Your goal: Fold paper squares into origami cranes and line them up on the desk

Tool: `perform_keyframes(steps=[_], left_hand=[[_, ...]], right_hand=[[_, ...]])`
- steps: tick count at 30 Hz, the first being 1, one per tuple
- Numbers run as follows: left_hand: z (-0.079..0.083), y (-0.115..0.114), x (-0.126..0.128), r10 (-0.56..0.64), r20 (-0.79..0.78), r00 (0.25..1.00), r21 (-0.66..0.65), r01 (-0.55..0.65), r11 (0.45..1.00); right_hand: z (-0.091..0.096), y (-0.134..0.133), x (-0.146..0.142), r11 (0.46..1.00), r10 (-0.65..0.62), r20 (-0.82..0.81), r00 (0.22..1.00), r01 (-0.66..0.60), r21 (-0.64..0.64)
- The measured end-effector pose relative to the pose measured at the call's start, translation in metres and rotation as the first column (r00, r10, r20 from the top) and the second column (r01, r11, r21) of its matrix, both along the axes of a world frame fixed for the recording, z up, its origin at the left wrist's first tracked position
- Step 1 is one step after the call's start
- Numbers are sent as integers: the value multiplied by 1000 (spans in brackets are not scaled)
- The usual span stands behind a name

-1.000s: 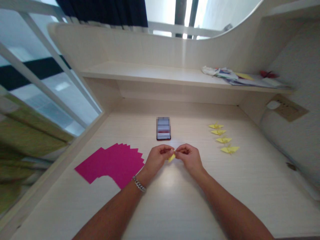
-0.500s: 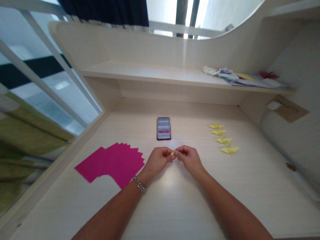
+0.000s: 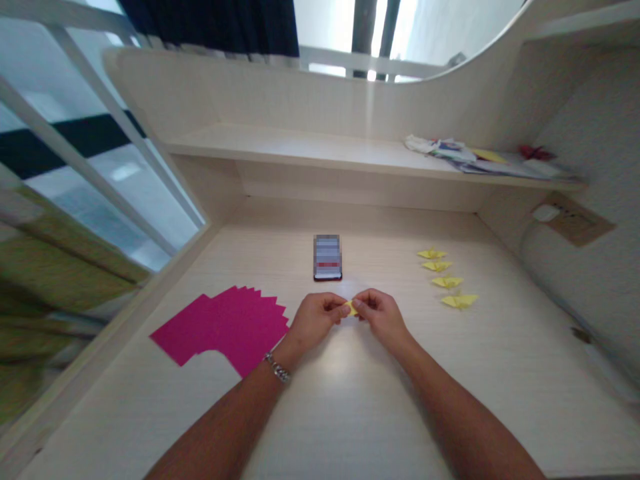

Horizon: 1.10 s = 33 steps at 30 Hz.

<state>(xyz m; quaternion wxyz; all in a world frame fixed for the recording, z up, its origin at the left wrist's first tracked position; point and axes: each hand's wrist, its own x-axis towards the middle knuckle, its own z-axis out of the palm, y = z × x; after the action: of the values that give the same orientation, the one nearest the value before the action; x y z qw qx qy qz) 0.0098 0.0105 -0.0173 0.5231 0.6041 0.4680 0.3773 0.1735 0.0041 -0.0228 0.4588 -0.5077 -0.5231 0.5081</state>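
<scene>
Between my two hands is a small piece of folded yellow paper (image 3: 352,309), mostly covered by my fingers. My left hand (image 3: 320,317) pinches its left side between thumb and fingers. Its right side is pinched by my right hand (image 3: 381,313). Both hands are raised slightly over the desk, close together. Several yellow folded paper cranes (image 3: 447,282) stand in a row to the right of my hands. Left of my left wrist, magenta paper squares (image 3: 225,327) lie fanned out, their near right edge partly behind my wrist.
A phone (image 3: 328,257) with a lit, blurred screen lies just beyond my hands on the pale desk (image 3: 330,427). Papers and a crumpled wrapper (image 3: 465,153) rest on the shelf (image 3: 300,143). At the right wall, a white plug (image 3: 546,213) with a cable sits in a socket.
My right hand has shifted slightly right and up, so the hands are a little farther apart. More of the yellow paper shows between the fingertips.
</scene>
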Motion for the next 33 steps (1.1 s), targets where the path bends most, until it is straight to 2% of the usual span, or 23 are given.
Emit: perform_keyframes(steps=[3,5,8,11,14,18,22,25,29,33], left_hand=[[-3,1,0,48,218,975,-60,-36,998],[-5,0,0,65,318,946,-94,-37,995],[-5,0,2,75,359,930,-119,-35,992],[-5,0,4,110,340,934,-88,-85,992],[-5,1,4,134,316,939,-47,-125,991],[-7,1,6,86,337,938,-36,-79,996],[-8,1,7,85,337,938,-36,-78,996],[-10,2,5,112,337,935,-48,-101,994],[-15,3,3,125,360,925,-56,-112,992],[-15,3,5,116,412,904,-53,-104,993]], right_hand=[[2,1,-1,990,-113,-162,980,98,-98],[2,0,-3,979,-157,-275,949,114,-166],[3,-2,-6,974,-169,-385,907,95,-205],[4,-5,-8,975,-148,-418,897,61,-214],[5,-6,-8,977,-112,-403,908,27,-212],[3,-6,-8,985,-99,-339,936,43,-168],[2,-5,-8,995,-90,-220,971,80,-52],[3,-6,-8,998,-53,-109,993,57,30],[0,-6,-8,998,-8,-116,993,14,56],[-3,-5,-8,996,-28,-98,995,35,78]])
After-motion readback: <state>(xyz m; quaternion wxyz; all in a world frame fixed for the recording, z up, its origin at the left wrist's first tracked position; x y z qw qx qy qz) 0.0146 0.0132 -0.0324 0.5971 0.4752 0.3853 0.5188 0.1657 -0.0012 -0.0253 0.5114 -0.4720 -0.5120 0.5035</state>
